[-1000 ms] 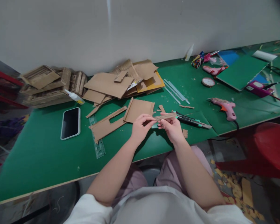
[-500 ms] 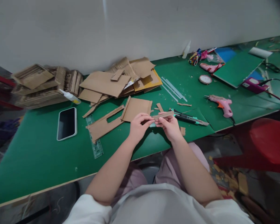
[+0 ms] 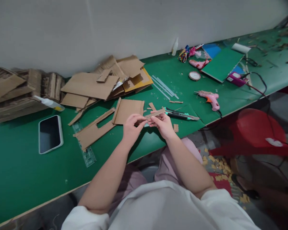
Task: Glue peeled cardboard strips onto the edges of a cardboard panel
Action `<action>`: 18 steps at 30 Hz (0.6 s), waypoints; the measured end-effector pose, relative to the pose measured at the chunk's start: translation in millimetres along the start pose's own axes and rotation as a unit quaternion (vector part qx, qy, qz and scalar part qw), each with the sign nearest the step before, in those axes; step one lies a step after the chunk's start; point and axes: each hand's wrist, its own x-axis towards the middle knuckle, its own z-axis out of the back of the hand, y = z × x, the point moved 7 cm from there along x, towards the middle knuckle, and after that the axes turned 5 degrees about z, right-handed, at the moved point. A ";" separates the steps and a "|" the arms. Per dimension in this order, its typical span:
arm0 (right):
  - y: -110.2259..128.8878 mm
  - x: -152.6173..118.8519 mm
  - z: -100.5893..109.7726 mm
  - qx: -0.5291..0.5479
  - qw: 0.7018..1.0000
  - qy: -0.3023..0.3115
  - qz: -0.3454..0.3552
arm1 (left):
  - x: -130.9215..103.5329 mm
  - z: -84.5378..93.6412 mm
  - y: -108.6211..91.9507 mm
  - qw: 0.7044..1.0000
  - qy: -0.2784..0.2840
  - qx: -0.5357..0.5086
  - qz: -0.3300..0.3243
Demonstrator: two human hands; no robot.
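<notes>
A narrow cardboard strip [image 3: 156, 113] is held above the near edge of the table, gripped at both ends. My left hand [image 3: 132, 127] pinches its left end between thumb and fingers. Closed around the right part is my right hand [image 3: 162, 123]. Behind my left hand lies a square cardboard panel [image 3: 128, 110] with a raised strip along its left side. A cardboard piece with a cut-out [image 3: 93, 134] rests across a clear ruler [image 3: 88, 158]. Just right of my right hand lies a black and green utility knife [image 3: 181, 114], its blade out.
A pink glue gun [image 3: 210, 98] lies to the right, with clear glue sticks [image 3: 163, 87] farther back. Cardboard sheets [image 3: 91, 83] are piled by the wall. A phone [image 3: 50, 134] and a glue bottle [image 3: 51, 103] are on the left. A red stool [image 3: 259, 127] stands beyond the table edge.
The camera view has turned to the right, so the table things appear farther left. Both hands still hold the cardboard strip, which looks slightly more tilted.
</notes>
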 end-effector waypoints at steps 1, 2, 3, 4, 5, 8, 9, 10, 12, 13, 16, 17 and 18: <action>3.2 -3.1 1.3 -0.009 1.000 -0.006 -0.001 | -0.2 0.0 -0.1 1.000 -0.004 0.006 -0.005; 7.4 -8.3 4.5 -0.021 1.000 -0.021 -0.002 | -0.3 -0.3 0.0 1.000 -0.006 0.009 -0.008; 12.5 -16.1 9.8 -0.035 0.999 -0.041 -0.001 | -0.5 -0.8 0.2 1.000 -0.006 0.011 -0.010; 18.2 -26.8 17.2 -0.050 0.997 -0.067 -0.001 | -0.7 -1.5 0.4 1.000 -0.005 0.011 -0.010; 24.1 -40.3 26.5 -0.062 0.994 -0.094 0.001 | -1.0 -2.4 0.3 1.000 -0.002 0.012 -0.011; 34.5 -90.0 57.6 -0.099 0.986 -0.130 -0.019 | -2.2 -5.1 -0.6 1.000 0.007 0.013 -0.018; 36.6 -107.4 70.7 -0.112 0.982 -0.149 -0.024 | -2.8 -6.0 -1.1 1.000 0.011 0.014 -0.022; 37.8 -123.7 83.9 -0.122 0.978 -0.169 -0.028 | -3.3 -7.0 -1.5 0.999 0.016 0.016 -0.028; 37.9 -150.1 106.7 -0.150 0.967 -0.205 -0.038 | -4.3 -8.4 -0.9 0.999 0.021 0.032 -0.034; 36.8 -158.9 113.8 -0.170 0.962 -0.207 -0.046 | -4.6 -8.3 0.5 0.998 0.017 0.044 -0.033; 35.1 -171.1 121.3 -0.253 0.946 -0.194 -0.055 | -4.8 -4.5 8.5 0.998 -0.018 0.065 -0.008; 35.0 -172.5 121.0 -0.282 0.939 -0.188 -0.056 | -4.9 -2.6 11.2 0.997 -0.034 0.065 -0.001; 35.0 -173.5 120.4 -0.311 0.931 -0.184 -0.058 | -5.1 -1.0 13.1 0.997 -0.047 0.065 0.002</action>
